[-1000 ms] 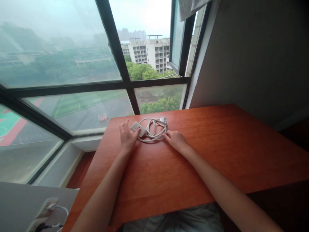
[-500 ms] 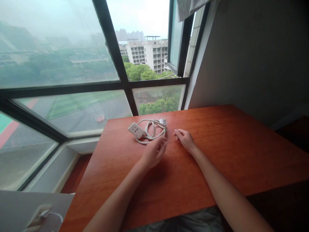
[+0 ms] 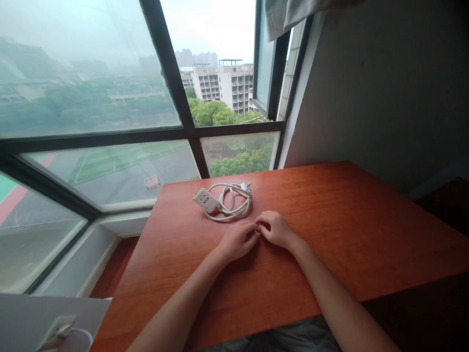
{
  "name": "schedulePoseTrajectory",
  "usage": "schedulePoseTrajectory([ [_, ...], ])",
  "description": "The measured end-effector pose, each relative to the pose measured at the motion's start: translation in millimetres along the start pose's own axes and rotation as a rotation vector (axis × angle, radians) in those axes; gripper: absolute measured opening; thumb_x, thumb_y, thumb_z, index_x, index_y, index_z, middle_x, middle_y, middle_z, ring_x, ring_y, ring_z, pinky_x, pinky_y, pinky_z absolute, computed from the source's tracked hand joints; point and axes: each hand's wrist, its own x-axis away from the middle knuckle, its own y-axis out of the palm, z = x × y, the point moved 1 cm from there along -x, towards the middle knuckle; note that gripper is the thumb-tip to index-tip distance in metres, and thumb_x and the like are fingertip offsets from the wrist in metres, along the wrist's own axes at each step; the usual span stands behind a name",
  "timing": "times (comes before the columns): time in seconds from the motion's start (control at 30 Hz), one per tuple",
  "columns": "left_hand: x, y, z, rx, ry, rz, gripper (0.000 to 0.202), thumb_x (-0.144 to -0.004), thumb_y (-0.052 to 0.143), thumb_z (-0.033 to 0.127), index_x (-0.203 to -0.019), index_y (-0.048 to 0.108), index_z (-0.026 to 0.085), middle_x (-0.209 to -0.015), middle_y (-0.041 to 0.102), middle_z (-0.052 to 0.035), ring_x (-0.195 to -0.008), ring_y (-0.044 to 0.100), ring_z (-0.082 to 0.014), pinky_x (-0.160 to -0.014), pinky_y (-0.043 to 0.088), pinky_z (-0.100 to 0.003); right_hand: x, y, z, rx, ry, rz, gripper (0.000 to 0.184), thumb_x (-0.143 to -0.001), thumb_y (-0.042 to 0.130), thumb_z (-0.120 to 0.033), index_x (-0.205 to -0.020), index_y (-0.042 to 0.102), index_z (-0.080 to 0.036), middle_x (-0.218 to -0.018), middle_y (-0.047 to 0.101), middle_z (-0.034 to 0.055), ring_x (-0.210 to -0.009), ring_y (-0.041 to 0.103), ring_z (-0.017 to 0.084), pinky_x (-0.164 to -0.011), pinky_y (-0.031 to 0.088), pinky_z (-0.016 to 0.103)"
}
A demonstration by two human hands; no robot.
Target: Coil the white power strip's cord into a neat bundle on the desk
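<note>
A white extension cord [image 3: 229, 213] lies loosely coiled on the wooden table. Its socket block [image 3: 206, 200] rests at the left of the coil, holes facing up, and its plug [image 3: 246, 187] sits at the upper right with the prongs pointing right. Just in front of the coil, apart from it, my left hand [image 3: 239, 240] has loosely bent fingers, the thumb away from them. My right hand [image 3: 277, 230] curves in from the right, also with a gap between thumb and fingers. The fingertips of both hands meet; nothing shows in either hand.
The reddish-brown table [image 3: 348, 220] stands against a window with dark frames [image 3: 110, 140]. On the right is a grey wall [image 3: 384, 88]. A wall socket [image 3: 58, 332] with a white plug and cable is at the lower left. A curtain edge [image 3: 289, 12] hangs above.
My left hand has drawn back slightly from the cord's coil. My right hand has come down and left, so the fingertips now meet. The cord has stayed in place.
</note>
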Motion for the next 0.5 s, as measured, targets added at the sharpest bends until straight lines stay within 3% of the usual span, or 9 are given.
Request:
schedulePoseTrajectory([
  [0.2, -16.4, -0.7, 6.9, -0.037, -0.126, -0.024, 0.018, -0.081, 0.052, 0.024, -0.094, 0.064, 0.020, -0.082, 0.066, -0.0014, -0.069, 0.058, -0.0152, -0.063, 0.041, -0.024, -2.9, -0.2, 1.9, -0.058, 0.025, -0.003, 0.019, -0.068, 0.053, -0.006, -0.077, 0.061, -0.020, -0.076, 0.063, 0.0015, -0.071, 0.055, 0.016, -0.069, 0.042, 0.027],
  [0.37, -15.2, 6.9, 11.5, -0.060, 0.002, -0.007, 0.025, -0.077, 0.048, 0.013, -0.097, 0.062, 0.018, -0.096, 0.067, -0.0055, -0.083, 0.060, -0.0187, -0.076, 0.044, -0.028, -3.2, 1.1, -6.4, -0.138, 0.001, 0.005, 0.033, -0.068, 0.051, -0.007, -0.096, 0.062, -0.020, -0.094, 0.067, 0.0047, -0.086, 0.059, 0.019, -0.078, 0.046, 0.029],
  [0.5, -4.6, 11.7, 7.3, -0.065, 0.030, 0.019, 0.024, -0.077, 0.047, 0.012, -0.096, 0.061, 0.017, -0.099, 0.066, -0.0083, -0.089, 0.060, -0.0207, -0.080, 0.045, -0.031, -2.9, 4.8, -14.1, -0.151, -0.011, -0.041, 0.038, -0.067, 0.051, -0.008, -0.101, 0.062, -0.021, -0.098, 0.068, 0.0054, -0.090, 0.061, 0.021, -0.083, 0.048, 0.030],
])
